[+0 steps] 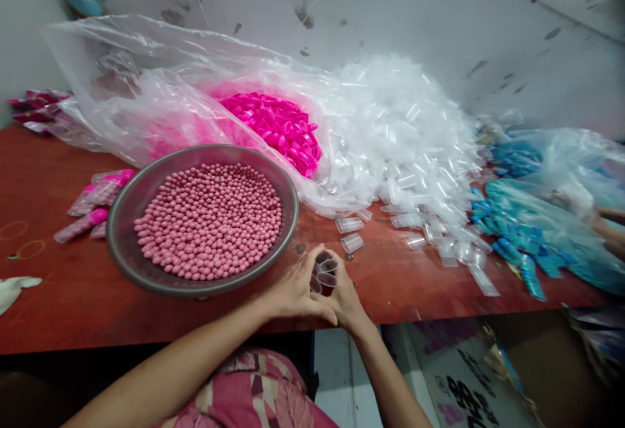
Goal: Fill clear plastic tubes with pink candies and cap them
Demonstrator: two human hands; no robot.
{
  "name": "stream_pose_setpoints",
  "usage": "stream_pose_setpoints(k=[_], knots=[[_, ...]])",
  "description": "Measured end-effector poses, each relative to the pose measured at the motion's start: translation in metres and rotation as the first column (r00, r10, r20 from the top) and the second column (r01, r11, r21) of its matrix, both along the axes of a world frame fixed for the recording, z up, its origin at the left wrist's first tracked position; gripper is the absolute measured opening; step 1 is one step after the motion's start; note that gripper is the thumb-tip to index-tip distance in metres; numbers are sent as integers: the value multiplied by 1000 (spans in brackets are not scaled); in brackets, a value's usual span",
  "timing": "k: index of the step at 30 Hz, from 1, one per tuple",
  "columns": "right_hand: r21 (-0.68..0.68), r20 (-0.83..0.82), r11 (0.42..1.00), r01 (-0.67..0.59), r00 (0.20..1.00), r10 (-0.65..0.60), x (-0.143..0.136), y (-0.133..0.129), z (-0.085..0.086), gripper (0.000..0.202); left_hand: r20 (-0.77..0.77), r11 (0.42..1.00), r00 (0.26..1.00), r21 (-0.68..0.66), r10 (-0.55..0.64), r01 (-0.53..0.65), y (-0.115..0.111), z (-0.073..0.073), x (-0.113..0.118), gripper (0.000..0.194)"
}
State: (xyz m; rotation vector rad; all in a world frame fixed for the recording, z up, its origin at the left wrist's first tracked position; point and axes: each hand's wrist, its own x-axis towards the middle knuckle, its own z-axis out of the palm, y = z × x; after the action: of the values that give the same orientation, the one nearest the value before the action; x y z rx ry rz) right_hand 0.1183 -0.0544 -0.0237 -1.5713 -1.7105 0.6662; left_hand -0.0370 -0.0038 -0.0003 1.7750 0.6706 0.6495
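Note:
Between my left hand (295,288) and my right hand (346,294) is a small bunch of clear plastic tubes (326,271), open ends up, near the table's front edge. Fingers of both hands curl round the bunch and meet in front of it. Just left of my hands stands a metal bowl (114,236) holding many small pink balls (209,223). Two loose clear tubes (352,242) lie on the table beyond my right hand. A large heap of clear tubes (410,135) rises behind them.
Bright pink caps (278,128) fill a clear plastic bag (170,57) behind the bowl. Filled tubes with pink caps (83,225) lie left of it. Blue wrapped pieces (527,239) and bags are at the right, where another person's hand (608,229) shows. Below is a printed carton (454,376).

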Motion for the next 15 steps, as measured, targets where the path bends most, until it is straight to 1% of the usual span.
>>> stream_pose_setpoints(k=[1, 4, 6, 8, 10, 12, 13, 15], knots=[[29, 96, 998, -55, 994, 52, 3, 0, -4, 80, -24, 999, 1000, 41, 9, -8, 1, -1, -1, 111], [113, 350, 975, -193, 926, 142, 9, 1, -10, 86, -37, 990, 999, 141, 33, -28, 7, -5, -3, 99], [139, 438, 963, -232, 886, 151, 8, 2, -11, 88, -25, 984, 999, 176, 40, -35, 11, -8, -3, 93], [137, 469, 959, -248, 869, 158, 3, 5, -11, 92, 3, 982, 995, 163, 96, -95, 13, -11, 1, 89], [125, 438, 961, -246, 883, 169, -3, 6, -10, 94, 57, 973, 976, 86, 211, -216, 10, -13, 8, 82], [105, 307, 973, -205, 937, 165, -10, 5, -8, 89, 120, 952, 944, -38, 307, -305, 3, -10, 15, 71], [85, 210, 979, -184, 964, 163, -13, 2, -6, 86, 152, 945, 934, -100, 323, -311, -1, -7, 18, 65], [36, 2, 988, -148, 989, 148, -16, -8, 2, 81, 212, 945, 929, -192, 305, -266, -12, 6, 19, 57]])
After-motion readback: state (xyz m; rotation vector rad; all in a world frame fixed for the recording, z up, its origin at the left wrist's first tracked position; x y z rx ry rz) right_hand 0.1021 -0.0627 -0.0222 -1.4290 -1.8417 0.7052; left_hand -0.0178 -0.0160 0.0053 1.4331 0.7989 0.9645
